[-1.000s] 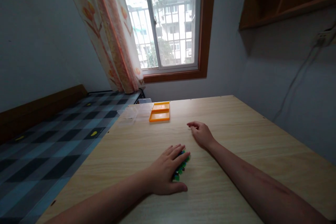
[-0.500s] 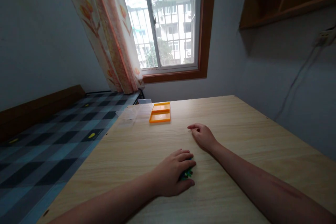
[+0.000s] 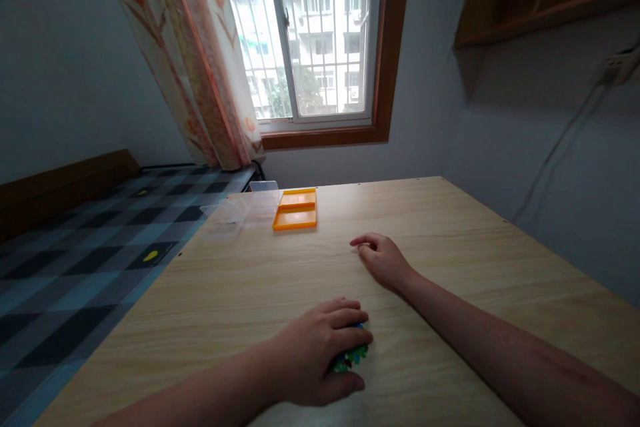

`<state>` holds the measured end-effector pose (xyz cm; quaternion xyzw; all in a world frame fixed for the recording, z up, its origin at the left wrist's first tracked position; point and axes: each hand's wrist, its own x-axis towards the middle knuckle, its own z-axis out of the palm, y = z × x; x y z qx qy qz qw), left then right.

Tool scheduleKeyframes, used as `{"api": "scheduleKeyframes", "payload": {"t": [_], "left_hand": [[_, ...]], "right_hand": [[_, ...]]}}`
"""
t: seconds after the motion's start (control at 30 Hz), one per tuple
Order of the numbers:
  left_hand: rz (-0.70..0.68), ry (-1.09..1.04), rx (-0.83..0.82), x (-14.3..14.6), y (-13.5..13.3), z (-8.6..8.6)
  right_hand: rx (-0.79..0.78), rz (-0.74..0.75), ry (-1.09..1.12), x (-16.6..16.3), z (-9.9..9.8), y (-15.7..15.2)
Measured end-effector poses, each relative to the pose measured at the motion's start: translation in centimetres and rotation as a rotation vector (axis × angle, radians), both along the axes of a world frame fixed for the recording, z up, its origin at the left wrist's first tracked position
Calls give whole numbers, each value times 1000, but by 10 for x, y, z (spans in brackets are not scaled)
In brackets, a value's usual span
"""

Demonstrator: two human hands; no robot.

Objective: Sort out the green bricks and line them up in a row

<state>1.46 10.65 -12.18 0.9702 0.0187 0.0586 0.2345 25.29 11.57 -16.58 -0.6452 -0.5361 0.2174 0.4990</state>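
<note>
At the near middle of the table, my left hand point(image 3: 320, 350) is cupped palm down over a cluster of small green and blue pieces point(image 3: 350, 357). Its thumb and fingers curve around them, and part of the cluster stays hidden under the palm. What kind of pieces they are is too small to tell. Farther out and to the right, my right hand point(image 3: 383, 259) rests on the tabletop, apart from the left. Its index finger is stretched out to the left, with a gap to the thumb and nothing visible between them.
On the wooden table point(image 3: 450, 227), an orange two-compartment tray point(image 3: 295, 217) lies toward the far edge. Clear plastic boxes point(image 3: 225, 213) stand left of it. A bed with a checked cover point(image 3: 100, 267) borders the table's left side, and a wall shelf point(image 3: 550, 20) hangs at upper right.
My left hand has slid a little toward me, with the green and blue pieces under it. My right hand has stayed in about the same place. The view has shifted slightly.
</note>
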Motion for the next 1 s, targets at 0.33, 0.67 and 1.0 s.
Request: {"api": "scheduleKeyframes", "payload": {"t": [0.33,0.67,1.0], "left_hand": [[225,-171,-225,-10,18,-3],[370,-152,-281,-18,41,-8],[499,-143,-194,-16,50,-13]], "right_hand": [[14,41,4,-1,-8,-4],[21,334,-90,-4,0,-21],[81,437,-263,-7,13,-34]]}}
